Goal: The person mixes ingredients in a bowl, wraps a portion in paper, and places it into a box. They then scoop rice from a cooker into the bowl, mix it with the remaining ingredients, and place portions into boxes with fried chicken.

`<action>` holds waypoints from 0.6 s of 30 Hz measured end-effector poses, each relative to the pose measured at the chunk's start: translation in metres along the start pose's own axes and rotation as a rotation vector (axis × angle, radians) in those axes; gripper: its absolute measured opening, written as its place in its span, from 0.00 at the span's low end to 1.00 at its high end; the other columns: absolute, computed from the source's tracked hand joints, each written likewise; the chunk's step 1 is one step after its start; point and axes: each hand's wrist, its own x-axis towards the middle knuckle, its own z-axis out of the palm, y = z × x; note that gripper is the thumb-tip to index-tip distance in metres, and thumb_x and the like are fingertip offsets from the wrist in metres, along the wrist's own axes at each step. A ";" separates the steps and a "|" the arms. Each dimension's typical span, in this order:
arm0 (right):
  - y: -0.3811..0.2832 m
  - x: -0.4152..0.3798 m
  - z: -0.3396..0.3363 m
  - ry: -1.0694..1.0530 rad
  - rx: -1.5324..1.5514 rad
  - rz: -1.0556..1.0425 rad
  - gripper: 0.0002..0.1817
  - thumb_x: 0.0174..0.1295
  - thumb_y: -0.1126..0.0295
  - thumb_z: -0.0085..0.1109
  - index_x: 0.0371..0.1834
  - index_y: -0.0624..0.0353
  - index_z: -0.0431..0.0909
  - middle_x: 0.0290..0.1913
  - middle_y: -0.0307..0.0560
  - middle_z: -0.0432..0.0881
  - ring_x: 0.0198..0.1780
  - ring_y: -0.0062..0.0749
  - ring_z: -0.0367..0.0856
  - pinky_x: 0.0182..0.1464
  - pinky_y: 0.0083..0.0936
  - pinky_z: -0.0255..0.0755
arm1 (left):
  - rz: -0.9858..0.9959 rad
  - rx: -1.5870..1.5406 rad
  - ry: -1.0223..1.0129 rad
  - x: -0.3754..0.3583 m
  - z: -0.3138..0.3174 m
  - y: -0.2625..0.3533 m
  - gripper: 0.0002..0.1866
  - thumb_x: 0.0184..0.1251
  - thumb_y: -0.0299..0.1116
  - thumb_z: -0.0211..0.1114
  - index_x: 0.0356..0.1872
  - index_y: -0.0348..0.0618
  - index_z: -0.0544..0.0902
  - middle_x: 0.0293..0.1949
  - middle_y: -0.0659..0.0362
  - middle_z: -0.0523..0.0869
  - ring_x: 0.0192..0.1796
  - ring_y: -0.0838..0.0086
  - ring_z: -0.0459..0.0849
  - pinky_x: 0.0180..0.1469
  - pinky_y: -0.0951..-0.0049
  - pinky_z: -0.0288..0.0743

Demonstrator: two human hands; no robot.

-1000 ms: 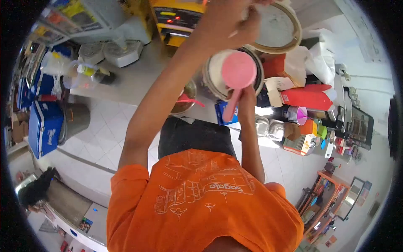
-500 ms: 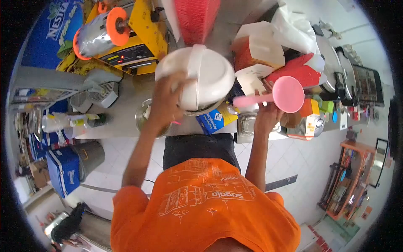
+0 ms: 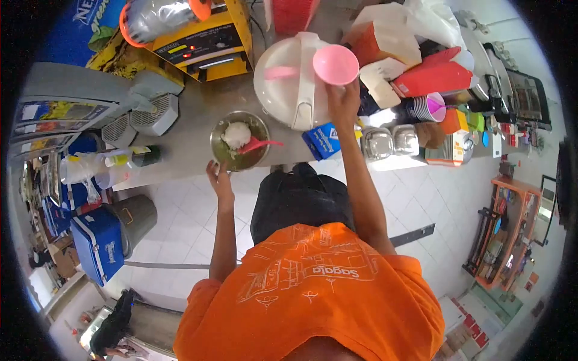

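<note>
Just past the nearer left hand [image 3: 221,185], its fingers parted, sits the bowl [image 3: 261,127], spoon [image 3: 270,143] handle pointing away; the right hand [image 3: 344,103] meets the scoop [image 3: 335,64], grip unclear.

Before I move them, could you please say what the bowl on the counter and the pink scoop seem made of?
The bowl looks like polished metal, probably steel, from its shiny rim; the pink scoop looks like smooth plastic, from its even colour.
</note>
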 end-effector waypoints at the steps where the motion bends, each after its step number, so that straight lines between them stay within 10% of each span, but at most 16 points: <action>1: -0.009 -0.005 -0.005 0.084 -0.033 0.030 0.22 0.63 0.68 0.60 0.59 0.63 0.73 0.61 0.63 0.73 0.63 0.54 0.71 0.67 0.36 0.62 | -0.009 0.003 -0.008 0.000 -0.001 -0.008 0.33 0.63 0.35 0.68 0.66 0.39 0.63 0.57 0.49 0.74 0.61 0.62 0.73 0.58 0.59 0.74; 8: -0.014 -0.134 -0.083 -0.082 0.035 0.159 0.16 0.62 0.80 0.54 0.53 0.62 0.74 0.50 0.51 0.78 0.46 0.37 0.77 0.49 0.31 0.70 | 0.096 0.199 -0.367 0.027 -0.049 -0.089 0.18 0.72 0.35 0.57 0.57 0.36 0.74 0.53 0.54 0.79 0.52 0.66 0.82 0.51 0.65 0.83; 18: 0.083 -0.239 -0.307 -0.052 0.243 0.458 0.14 0.65 0.76 0.53 0.53 0.56 0.77 0.49 0.45 0.81 0.41 0.32 0.81 0.41 0.26 0.75 | -0.245 0.271 -0.431 -0.211 0.077 -0.022 0.21 0.64 0.30 0.60 0.58 0.36 0.76 0.50 0.52 0.82 0.42 0.67 0.84 0.41 0.69 0.80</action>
